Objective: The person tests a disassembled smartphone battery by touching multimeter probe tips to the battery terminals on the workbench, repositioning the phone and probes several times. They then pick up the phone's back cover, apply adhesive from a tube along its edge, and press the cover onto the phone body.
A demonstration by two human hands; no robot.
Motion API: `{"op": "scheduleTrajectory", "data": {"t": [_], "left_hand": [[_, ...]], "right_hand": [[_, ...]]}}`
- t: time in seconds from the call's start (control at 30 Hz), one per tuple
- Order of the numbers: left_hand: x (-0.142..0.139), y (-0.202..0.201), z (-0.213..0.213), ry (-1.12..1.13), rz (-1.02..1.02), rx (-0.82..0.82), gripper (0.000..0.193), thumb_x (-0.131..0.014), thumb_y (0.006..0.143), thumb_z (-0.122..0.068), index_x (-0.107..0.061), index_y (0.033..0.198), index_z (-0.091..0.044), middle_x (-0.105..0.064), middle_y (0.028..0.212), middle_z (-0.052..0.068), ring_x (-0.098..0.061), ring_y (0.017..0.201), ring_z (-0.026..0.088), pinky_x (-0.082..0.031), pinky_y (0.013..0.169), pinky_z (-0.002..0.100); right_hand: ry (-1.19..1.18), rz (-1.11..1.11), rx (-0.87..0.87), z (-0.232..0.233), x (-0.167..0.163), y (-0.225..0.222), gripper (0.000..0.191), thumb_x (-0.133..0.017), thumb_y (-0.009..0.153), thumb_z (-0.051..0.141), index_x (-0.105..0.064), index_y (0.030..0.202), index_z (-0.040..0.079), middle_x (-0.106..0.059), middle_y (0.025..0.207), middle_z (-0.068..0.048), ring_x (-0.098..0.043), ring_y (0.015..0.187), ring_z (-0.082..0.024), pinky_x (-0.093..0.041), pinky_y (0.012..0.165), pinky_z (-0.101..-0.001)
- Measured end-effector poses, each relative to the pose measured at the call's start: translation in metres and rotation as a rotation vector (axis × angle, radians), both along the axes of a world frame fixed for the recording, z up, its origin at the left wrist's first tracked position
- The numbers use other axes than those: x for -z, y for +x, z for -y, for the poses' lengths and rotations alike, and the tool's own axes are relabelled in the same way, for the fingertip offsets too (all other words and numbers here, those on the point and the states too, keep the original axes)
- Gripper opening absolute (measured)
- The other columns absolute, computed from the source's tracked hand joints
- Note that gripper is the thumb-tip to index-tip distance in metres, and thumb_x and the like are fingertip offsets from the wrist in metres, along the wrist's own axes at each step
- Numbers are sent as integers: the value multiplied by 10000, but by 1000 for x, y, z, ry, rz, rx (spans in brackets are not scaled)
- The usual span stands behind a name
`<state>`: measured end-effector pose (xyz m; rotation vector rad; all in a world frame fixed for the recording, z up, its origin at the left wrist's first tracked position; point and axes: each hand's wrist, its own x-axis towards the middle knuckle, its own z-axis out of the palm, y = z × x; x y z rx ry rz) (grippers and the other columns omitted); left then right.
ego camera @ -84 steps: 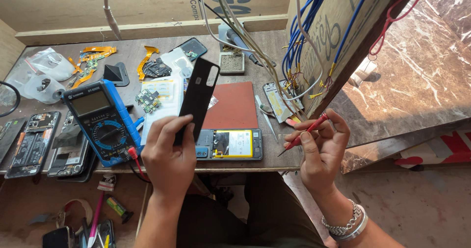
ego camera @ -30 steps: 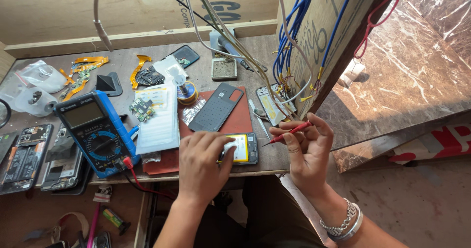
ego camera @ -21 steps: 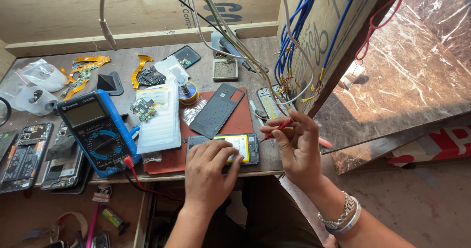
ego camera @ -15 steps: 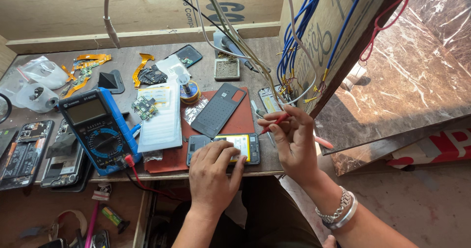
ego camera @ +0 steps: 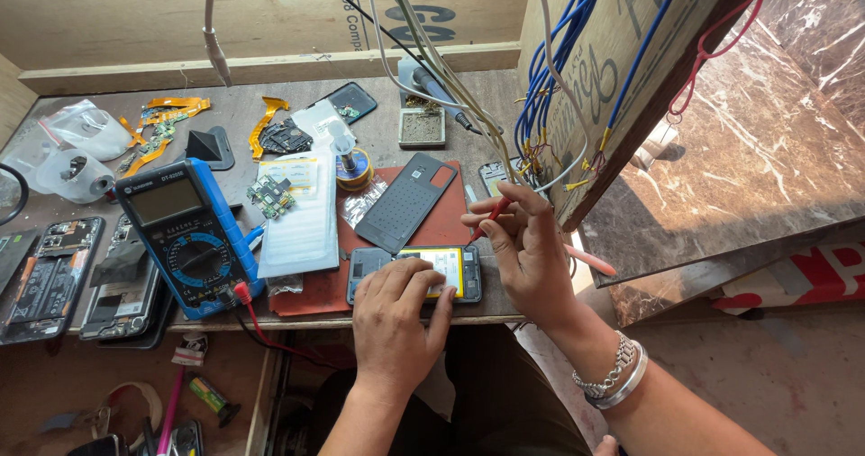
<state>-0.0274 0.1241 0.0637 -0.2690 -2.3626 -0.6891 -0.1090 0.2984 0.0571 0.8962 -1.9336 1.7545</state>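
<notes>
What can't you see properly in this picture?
Head view only:
- Open phone: its left half is hidden under the left hand.
- Red probe: mostly wrapped inside the right hand; where its tip touches cannot be told.
- Meter screen: too small to read.
- Black ring: cut off by the left edge.
- Cables: tops cut off by the top edge.

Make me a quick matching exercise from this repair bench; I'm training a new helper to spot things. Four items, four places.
Things:
1. opened phone
2. multimeter
3. back cover
4. red probe

Places:
A. lying on the red mat, above the opened phone
B. pinched in the right hand
C. at the bench's front edge, under the left hand
D. left of the white pad

Pairs: 1-C, 2-D, 3-A, 4-B
</notes>
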Motion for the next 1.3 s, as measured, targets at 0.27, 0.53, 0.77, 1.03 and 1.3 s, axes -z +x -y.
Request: {"op": "scheduleTrajectory", "data": {"t": [0.27,0.53,0.77,1.03,1.3], "left_hand": [[2,-1,0,-6,10,-5,167,-758,854,-240,-724,956,-112,-701,1106,39,-653,1098,253,-439,981,434],[1,0,1,12,20,9,166,-748,860,-242,-721,956,-109,-694,1105,39,-650,1099,260,-434,970,432],[1,0,1,30,2,12,166,-751,856,-237,-717,958,-111,-690,1105,39,-646,1098,260,-431,969,433],[2,0,0,37,-10,9,170,-748,851,-235,-706,962,-112,-684,1098,29,-644,1091,257,-430,966,432],[4,-2,-1,24,-15,8,169,-740,857,-241,-697,961,-116,-675,1101,31,-640,1095,257,-424,973,437]], "right_hand": [[101,-17,-141,-1,-15,-6,436,-532,1066,-37,-405,1460,100,-662,1300,-162,-707,1205,-233,-593,1017,-367],[460,-2,121,4,-37,-15,589,-808,888,92,-526,1399,174,-679,1026,-92,-702,866,-170,-592,792,-326],[188,-149,-114,6,-37,-10,486,-653,968,-6,-524,1418,123,-661,1148,-96,-683,1051,-206,-590,929,-330],[142,-114,-112,14,-31,-3,375,-604,1049,-11,-591,1399,125,-718,1128,-60,-737,1025,-184,-607,902,-312],[159,-142,155,24,-25,2,380,-704,1000,26,-624,1355,136,-666,1016,-56,-699,930,-160,-593,828,-304]]}}
